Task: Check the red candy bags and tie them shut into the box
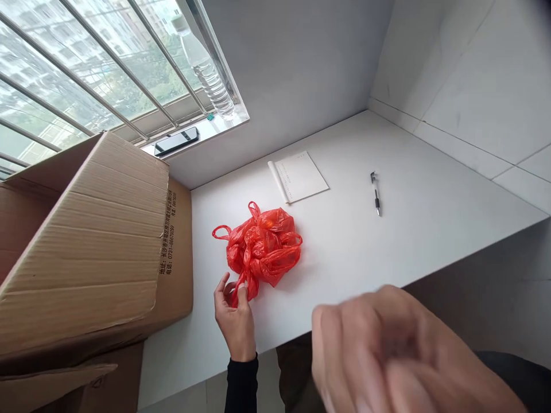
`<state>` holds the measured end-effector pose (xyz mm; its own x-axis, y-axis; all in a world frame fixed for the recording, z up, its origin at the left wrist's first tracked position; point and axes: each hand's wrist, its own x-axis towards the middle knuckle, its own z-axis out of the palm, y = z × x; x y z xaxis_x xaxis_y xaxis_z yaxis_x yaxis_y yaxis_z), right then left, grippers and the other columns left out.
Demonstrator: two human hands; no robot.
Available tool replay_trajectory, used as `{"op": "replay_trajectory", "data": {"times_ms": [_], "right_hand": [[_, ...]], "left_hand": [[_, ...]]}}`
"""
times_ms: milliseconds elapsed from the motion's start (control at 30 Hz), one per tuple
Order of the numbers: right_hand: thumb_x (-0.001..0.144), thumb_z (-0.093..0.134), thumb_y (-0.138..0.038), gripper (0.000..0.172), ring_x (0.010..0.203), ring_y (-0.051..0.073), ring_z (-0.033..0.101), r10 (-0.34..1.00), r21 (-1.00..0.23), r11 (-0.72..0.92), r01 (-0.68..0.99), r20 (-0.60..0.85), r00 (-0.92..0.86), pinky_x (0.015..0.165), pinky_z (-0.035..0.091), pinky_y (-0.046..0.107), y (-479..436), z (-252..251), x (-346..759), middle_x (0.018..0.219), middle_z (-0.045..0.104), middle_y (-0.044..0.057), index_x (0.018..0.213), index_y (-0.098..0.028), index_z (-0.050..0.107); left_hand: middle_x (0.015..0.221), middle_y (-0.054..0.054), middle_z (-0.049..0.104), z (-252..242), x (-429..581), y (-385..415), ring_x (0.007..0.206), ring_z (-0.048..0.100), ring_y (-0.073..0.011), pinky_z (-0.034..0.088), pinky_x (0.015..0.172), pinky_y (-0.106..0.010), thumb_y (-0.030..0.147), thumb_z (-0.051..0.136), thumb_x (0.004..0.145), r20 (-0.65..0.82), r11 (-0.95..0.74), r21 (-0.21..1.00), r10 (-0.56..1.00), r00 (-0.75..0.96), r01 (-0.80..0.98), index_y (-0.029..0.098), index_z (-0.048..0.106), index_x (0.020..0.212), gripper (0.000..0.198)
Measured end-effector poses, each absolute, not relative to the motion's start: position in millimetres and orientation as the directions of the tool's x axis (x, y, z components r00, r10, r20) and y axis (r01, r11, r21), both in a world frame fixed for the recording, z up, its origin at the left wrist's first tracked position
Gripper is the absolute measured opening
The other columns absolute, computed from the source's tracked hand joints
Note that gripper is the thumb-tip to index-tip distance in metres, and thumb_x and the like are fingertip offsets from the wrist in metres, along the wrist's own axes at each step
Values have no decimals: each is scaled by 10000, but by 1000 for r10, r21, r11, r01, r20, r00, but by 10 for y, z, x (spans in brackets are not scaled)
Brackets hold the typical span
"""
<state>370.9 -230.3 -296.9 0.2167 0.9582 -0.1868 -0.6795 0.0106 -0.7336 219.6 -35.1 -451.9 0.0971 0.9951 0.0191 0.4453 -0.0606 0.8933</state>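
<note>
A red plastic bag (269,246), bulging and crumpled with its handles loose on top, sits on the white table (353,252). Whatever is inside it cannot be made out. My left hand (236,315) is at the bag's near left corner, its thumb and fingers closed on a bunched red handle. Close to the camera, my right hand (391,350) is raised, large and blurred, with its fingers curled in. Anything within those fingers is hidden. The right hand is well apart from the bag.
An open cardboard box (178,252) stands left of the bag. Behind the bag lies a notepad (301,176), with a pen (376,195) to its right. A phone (176,141) and a clear bottle (210,77) are on the windowsill. Walls border the table's back and right.
</note>
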Motion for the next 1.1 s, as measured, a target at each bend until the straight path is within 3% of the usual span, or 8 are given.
{"op": "replay_trajectory", "data": {"times_ms": [100,233,367,533,667,833,967,1100], "right_hand": [[967,630,-448,318,710,140,650,952,-864,121,-488,-39,305,711,533,286,-1989,-3315,4127,713,687,9,750,-222,686],[1006,556,-430,245,890,174,671,871,-989,-101,111,-35,489,864,542,323,-1470,-3856,4440,924,718,22,941,-224,671],[969,578,-347,288,1200,265,558,859,-843,-194,501,100,502,1062,452,455,-942,-4190,4497,1279,668,63,1235,-251,632],[906,577,-260,347,1106,328,576,876,-733,-252,632,105,471,1016,438,555,-656,-4444,4555,1188,687,117,1244,-214,638],[906,494,-228,243,935,271,616,824,-695,-370,616,61,564,896,510,459,-834,-4534,4689,925,681,61,1103,-224,636],[915,501,-299,397,679,194,627,736,-689,-514,511,-49,675,703,561,362,-1221,-4517,4636,811,640,-16,1307,-235,502],[952,511,-381,429,630,186,634,727,-683,-563,465,-141,672,639,564,335,-1478,-4420,4491,732,623,-50,1361,-259,471],[990,480,-471,314,712,227,618,714,-599,-590,541,-75,696,689,544,401,-1521,-4257,4498,770,627,1,1201,-263,584]], "left_hand": [[1034,-69,670,-4477,2157,-299,964,658,-228,551,852,-385,365,675,860,66,-83,873,996,52,480,185,627,1324,500],[1182,-103,620,-4345,2180,-362,1055,601,-253,471,1001,-466,310,660,885,269,-199,804,962,-44,560,201,630,1317,446],[1333,-108,600,-4338,2349,-522,1262,541,-286,417,1101,-489,181,633,918,485,-597,587,800,353,547,292,611,1364,461],[1623,-98,393,-4597,2418,-444,1521,281,-382,261,1193,-672,173,617,930,342,-759,348,649,680,550,344,500,1499,606],[1621,-113,405,-4744,2289,-122,1529,281,-383,231,1201,-688,158,604,933,340,-755,341,654,676,559,325,529,1485,582],[1606,-96,431,-4677,2278,176,1533,263,-412,152,1209,-718,121,639,896,427,-731,439,682,594,523,334,631,1385,533],[1484,-106,548,-4522,2313,24,1428,428,-350,343,1171,-597,53,621,890,530,-776,482,627,570,406,301,672,1308,489],[1213,-83,681,-4426,2505,-178,1175,598,-245,524,977,-417,41,529,944,433,-750,629,557,708,205,275,644,1290,433]]}}
